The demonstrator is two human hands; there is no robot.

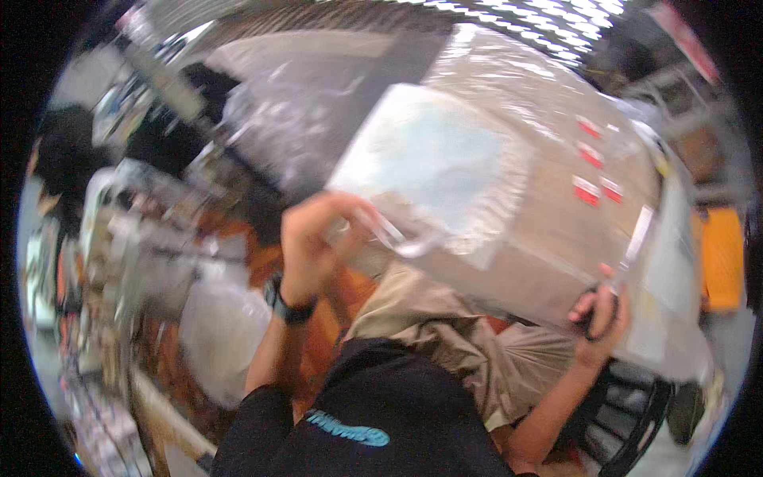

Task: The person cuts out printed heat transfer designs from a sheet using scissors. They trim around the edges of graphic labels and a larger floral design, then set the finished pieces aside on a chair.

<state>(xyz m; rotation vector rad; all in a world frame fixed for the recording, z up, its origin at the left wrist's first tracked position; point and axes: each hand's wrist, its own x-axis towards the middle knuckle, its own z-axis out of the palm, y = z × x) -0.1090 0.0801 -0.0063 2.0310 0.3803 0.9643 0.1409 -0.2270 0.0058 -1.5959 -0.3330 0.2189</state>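
Observation:
My right hand [602, 312] is closed round the dark handles of a pair of scissors [636, 238], whose pale blades point away from me over the table's right side. My left hand [314, 234], with a dark watch on its wrist, pinches a thin white strip [407, 245] that curves off its fingertips at the table's near edge. Just beyond that strip lies a white sheet [389, 119] with a pale blue piece [445, 163] on it. A bumpy, off-white edging [497, 211] runs along the blue piece's right and near side. Motion blur hides finer detail.
Several small red-and-white pieces [588, 155] lie on the brown tabletop [548, 238] to the right. Clear plastic film [493, 67] covers its far part. Crumpled clear plastic [290, 119] is at the far left. A whitish bag [222, 334] hangs left of my arm.

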